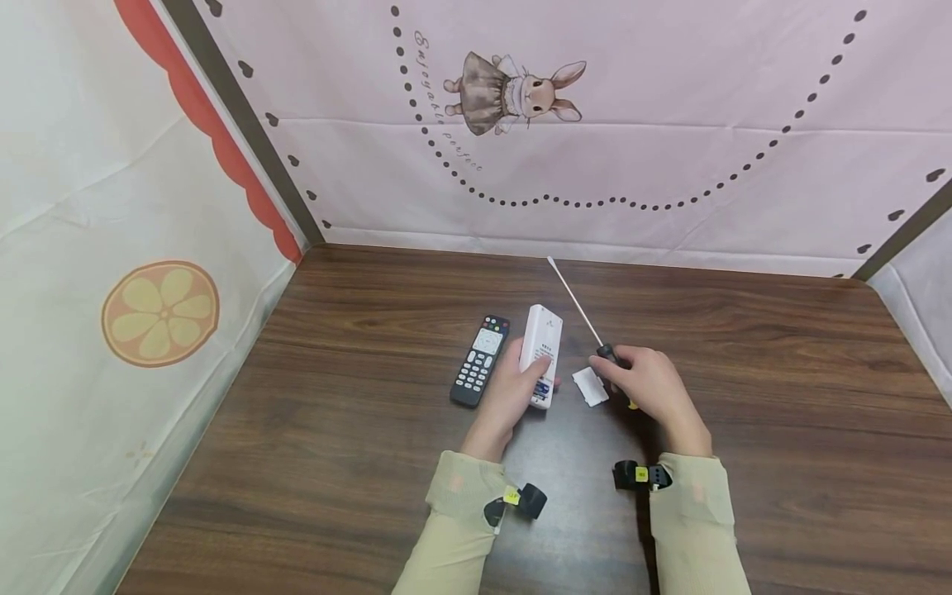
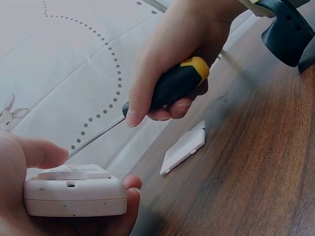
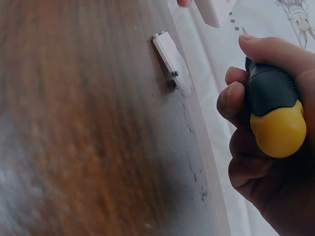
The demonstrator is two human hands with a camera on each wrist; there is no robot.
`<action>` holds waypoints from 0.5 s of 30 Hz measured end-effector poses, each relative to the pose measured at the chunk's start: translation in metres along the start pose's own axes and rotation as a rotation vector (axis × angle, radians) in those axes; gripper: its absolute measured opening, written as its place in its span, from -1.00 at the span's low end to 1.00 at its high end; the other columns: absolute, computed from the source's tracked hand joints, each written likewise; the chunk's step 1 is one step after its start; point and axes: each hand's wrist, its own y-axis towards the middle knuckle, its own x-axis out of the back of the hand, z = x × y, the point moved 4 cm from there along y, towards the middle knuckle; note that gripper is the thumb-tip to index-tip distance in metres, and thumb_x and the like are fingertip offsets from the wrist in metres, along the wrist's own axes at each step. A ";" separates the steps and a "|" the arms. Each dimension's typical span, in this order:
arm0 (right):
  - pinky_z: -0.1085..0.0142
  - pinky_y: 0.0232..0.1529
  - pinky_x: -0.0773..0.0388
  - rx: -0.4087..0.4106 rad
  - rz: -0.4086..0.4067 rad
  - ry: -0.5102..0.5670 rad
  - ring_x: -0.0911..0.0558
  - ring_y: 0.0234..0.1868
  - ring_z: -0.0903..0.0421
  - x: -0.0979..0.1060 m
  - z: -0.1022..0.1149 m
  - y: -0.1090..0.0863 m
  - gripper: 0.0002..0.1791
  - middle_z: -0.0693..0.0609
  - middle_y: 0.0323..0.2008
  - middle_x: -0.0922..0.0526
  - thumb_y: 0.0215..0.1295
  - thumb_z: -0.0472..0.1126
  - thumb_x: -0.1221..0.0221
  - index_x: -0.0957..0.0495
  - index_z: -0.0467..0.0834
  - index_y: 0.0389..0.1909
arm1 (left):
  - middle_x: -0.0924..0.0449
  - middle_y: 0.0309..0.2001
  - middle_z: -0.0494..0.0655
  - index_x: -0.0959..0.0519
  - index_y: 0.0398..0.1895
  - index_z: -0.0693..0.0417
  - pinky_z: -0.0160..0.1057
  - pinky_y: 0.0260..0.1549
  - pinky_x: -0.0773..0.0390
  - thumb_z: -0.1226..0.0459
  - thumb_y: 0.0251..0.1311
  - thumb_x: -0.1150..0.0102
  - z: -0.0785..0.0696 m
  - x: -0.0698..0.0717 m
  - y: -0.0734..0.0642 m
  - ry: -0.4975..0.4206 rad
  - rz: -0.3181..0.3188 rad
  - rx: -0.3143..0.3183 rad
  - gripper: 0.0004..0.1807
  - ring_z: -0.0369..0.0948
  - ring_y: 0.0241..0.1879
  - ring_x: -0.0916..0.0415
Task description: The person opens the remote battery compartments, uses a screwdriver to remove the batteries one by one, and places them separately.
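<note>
My left hand (image 1: pixel 507 395) grips a white remote control (image 1: pixel 544 332), its printed back turned up and the thumb lying across it. Near the lower end of that back shows a patch of blue and dark, partly hidden by the thumb. In my right hand (image 1: pixel 658 386) is a screwdriver (image 2: pixel 174 86) with a black and yellow handle, fingers wrapped round it. Its long thin shaft (image 1: pixel 574 299) points forward and left, past the white remote's far end. Between the hands, a small white battery cover (image 1: pixel 591 386) lies on the table.
A black remote control (image 1: pixel 481 364) lies buttons up just left of my left hand. The brown wood-grain table (image 1: pixel 335 463) ends at a cloth-covered wall (image 1: pixel 669 165) behind and another cloth (image 1: pixel 89 413) on the left. Each wrist wears a strapped camera.
</note>
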 end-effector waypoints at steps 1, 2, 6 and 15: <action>0.30 -0.63 -0.31 0.001 0.001 -0.002 -0.39 -0.59 0.09 0.000 0.000 0.000 -0.45 0.05 -0.69 -0.42 0.11 0.35 0.04 -0.46 -0.07 -0.62 | -0.47 -0.09 0.13 -0.21 0.19 0.14 -0.20 -0.44 -0.53 0.28 0.25 0.07 0.000 0.000 0.000 0.000 0.001 0.000 -0.56 0.09 -0.23 -0.54; 0.30 -0.62 -0.31 -0.001 0.002 -0.003 -0.39 -0.59 0.09 0.000 0.000 0.000 -0.45 0.05 -0.69 -0.42 0.11 0.35 0.04 -0.46 -0.07 -0.62 | -0.46 -0.09 0.13 -0.20 0.19 0.13 -0.20 -0.44 -0.53 0.28 0.25 0.07 0.000 0.000 0.000 0.000 0.002 -0.001 -0.56 0.09 -0.23 -0.54; 0.30 -0.62 -0.32 -0.002 0.003 -0.003 -0.39 -0.59 0.10 0.000 -0.001 0.001 -0.45 0.06 -0.68 -0.42 0.10 0.35 0.04 -0.46 -0.06 -0.62 | -0.46 -0.09 0.10 -0.20 0.20 0.13 -0.18 -0.41 -0.53 0.28 0.25 0.08 0.001 0.000 0.001 -0.004 0.002 0.001 -0.55 0.08 -0.23 -0.54; 0.30 -0.63 -0.32 0.004 -0.004 0.003 -0.40 -0.60 0.09 0.001 0.000 0.000 -0.46 0.06 -0.69 -0.43 0.10 0.35 0.03 -0.45 -0.06 -0.63 | -0.46 -0.09 0.10 -0.20 0.19 0.14 -0.21 -0.41 -0.54 0.29 0.25 0.08 0.000 0.001 0.001 -0.010 0.003 -0.004 -0.56 0.07 -0.24 -0.55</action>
